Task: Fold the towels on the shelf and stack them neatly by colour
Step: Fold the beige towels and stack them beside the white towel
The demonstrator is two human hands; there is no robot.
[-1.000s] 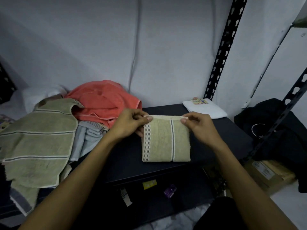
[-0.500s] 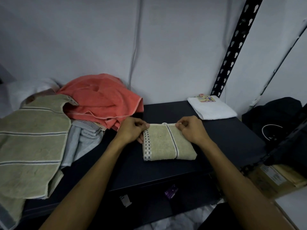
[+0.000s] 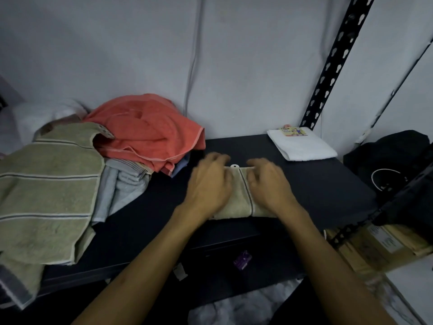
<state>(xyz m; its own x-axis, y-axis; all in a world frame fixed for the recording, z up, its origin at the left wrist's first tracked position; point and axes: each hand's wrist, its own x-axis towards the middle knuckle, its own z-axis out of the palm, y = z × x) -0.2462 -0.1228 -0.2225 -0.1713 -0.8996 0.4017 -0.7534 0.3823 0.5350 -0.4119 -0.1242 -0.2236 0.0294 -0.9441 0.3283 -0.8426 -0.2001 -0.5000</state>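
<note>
A small folded beige towel [image 3: 239,202] with a dark stripe lies flat on the black shelf [image 3: 316,184] in front of me. My left hand [image 3: 209,184] rests palm down on its left half, fingers spread and blurred. My right hand [image 3: 268,181] lies palm down on its right half, fingers reaching its far edge. To the left sit a crumpled coral towel [image 3: 150,130], a large unfolded green striped towel [image 3: 46,188] and a grey-blue towel [image 3: 121,186]. A folded white towel [image 3: 302,144] lies at the back right.
A black perforated upright [image 3: 332,64] stands at the back right by the wall. Dark clothing [image 3: 393,158] and a cardboard box [image 3: 379,245] lie right of the shelf. A small purple object [image 3: 242,260] sits below the shelf's front edge.
Both hands let go of the towel's far corners and now lie flat on top of it. The folded beige towel stays in place on the shelf.
</note>
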